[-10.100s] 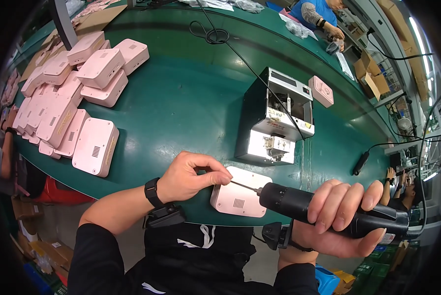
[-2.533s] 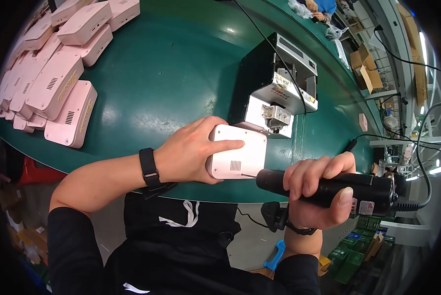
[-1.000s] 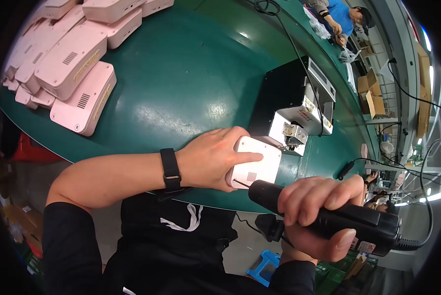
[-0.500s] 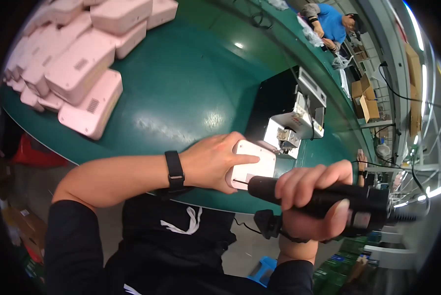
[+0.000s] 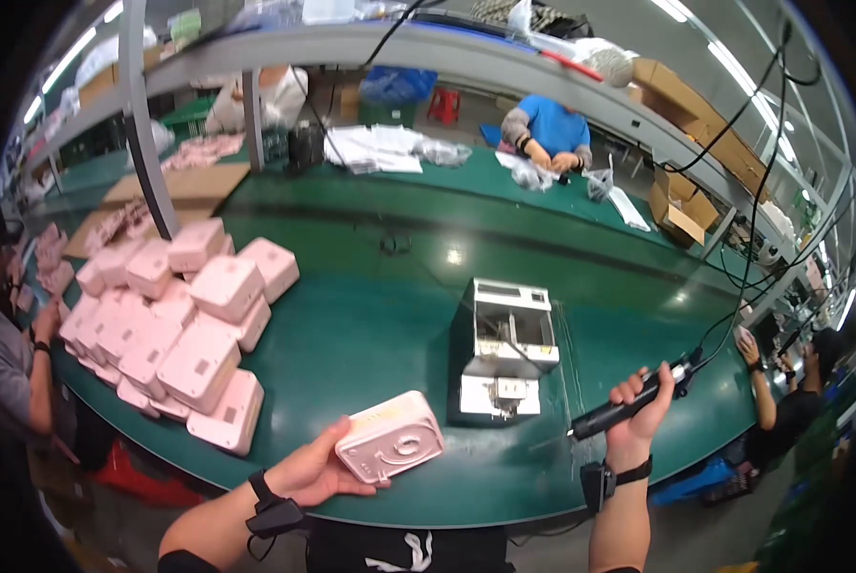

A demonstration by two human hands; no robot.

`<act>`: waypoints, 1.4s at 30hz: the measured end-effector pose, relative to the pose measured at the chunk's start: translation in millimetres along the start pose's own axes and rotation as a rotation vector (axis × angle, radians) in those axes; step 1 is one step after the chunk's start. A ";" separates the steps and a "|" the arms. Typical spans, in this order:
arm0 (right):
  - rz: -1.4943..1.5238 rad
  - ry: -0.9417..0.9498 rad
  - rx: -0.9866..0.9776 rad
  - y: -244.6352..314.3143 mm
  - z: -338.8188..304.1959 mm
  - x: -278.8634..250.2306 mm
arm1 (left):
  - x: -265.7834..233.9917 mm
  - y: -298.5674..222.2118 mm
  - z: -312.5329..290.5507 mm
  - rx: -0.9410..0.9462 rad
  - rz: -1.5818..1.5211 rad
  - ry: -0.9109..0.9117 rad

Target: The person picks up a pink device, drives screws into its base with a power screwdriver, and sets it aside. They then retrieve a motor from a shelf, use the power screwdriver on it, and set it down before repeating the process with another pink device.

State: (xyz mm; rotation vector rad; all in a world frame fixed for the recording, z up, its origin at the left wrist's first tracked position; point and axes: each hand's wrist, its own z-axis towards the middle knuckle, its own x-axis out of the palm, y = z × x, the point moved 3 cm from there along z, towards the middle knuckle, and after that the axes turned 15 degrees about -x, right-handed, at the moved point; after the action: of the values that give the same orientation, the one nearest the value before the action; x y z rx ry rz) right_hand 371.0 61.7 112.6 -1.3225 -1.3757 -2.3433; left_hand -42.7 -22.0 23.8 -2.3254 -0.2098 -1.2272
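My left hand (image 5: 318, 470) grips a pale pink plastic housing (image 5: 375, 425) by its left end, just above the near edge of the green table. The housing is tilted, and the face with a round recess shows. My right hand (image 5: 645, 413) is wrapped round a black electric screwdriver (image 5: 607, 418), its tip pointing left and away from the housing. A cable runs up from the screwdriver's back end. Between the hands and farther back stands a small screw feeder (image 5: 509, 355), black and silver-white, with a metal block at its front.
Many pink housings (image 5: 199, 363) lie piled at the left. A grey metal post (image 5: 146, 124) and rail (image 5: 351, 53) cross behind the green table (image 5: 351, 306). Co-workers sit at the left, the right and across. A cardboard box (image 5: 678, 205) stands at the far right.
The screwdriver has come off the housing and moved right with my right hand. My left hand has turned the housing over, from its screw-hole face to its recessed face. The view has lifted.
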 end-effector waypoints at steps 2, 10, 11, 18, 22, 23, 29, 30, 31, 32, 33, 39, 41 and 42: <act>-0.021 -0.090 0.147 -18.6 5.5 -30.3 | -2.4 -1.9 2.0 0.011 0.010 -0.045; 0.070 -0.225 0.206 -63.2 12.3 -76.7 | -21.5 -108.0 104.6 0.518 0.041 -0.285; 0.048 -0.206 0.243 -66.6 11.2 -77.5 | -20.4 -122.5 114.6 0.624 0.043 -0.368; 0.032 -0.122 0.420 -89.0 -7.7 -73.9 | -29.6 -127.7 135.7 0.741 0.334 -0.508; 0.014 -0.086 0.450 -88.3 -8.6 -73.5 | -19.5 -106.7 122.8 0.624 0.435 -0.510; 0.011 -0.077 0.444 -89.0 -7.2 -74.6 | -15.8 -103.1 118.5 0.568 0.475 -0.518; -0.011 -0.052 0.428 -91.1 -8.0 -71.0 | 95.5 -114.6 28.1 0.612 0.896 -0.699; -0.016 -0.059 0.424 -88.9 -8.7 -72.4 | 132.9 -129.5 13.4 0.745 1.040 -0.631; -0.022 -0.067 0.420 -86.5 -9.2 -74.3 | 170.1 -147.5 3.1 0.837 1.125 -0.618; -0.026 -0.067 0.420 -84.9 -7.9 -74.6 | 206.6 -168.5 -5.9 0.936 1.206 -0.610; -0.021 -0.066 0.420 -83.8 -7.2 -75.9 | 231.1 -193.5 -8.2 0.998 1.253 -0.608; 0.027 -0.058 0.449 -91.4 -9.0 -76.6 | 343.8 -290.7 -3.9 1.359 1.668 -0.946; 0.030 -0.059 0.456 -91.2 -10.3 -76.6 | 358.5 -316.4 12.7 1.483 1.779 -1.007; -0.018 -0.081 0.456 -90.3 -12.6 -77.3 | 363.1 -328.3 22.7 1.605 1.888 -1.064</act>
State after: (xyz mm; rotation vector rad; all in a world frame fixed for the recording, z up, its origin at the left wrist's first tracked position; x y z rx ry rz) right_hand 366.3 81.0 -5.3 -1.2733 -1.8099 -1.8400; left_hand 68.4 239.0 423.4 -0.5724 0.4423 0.9430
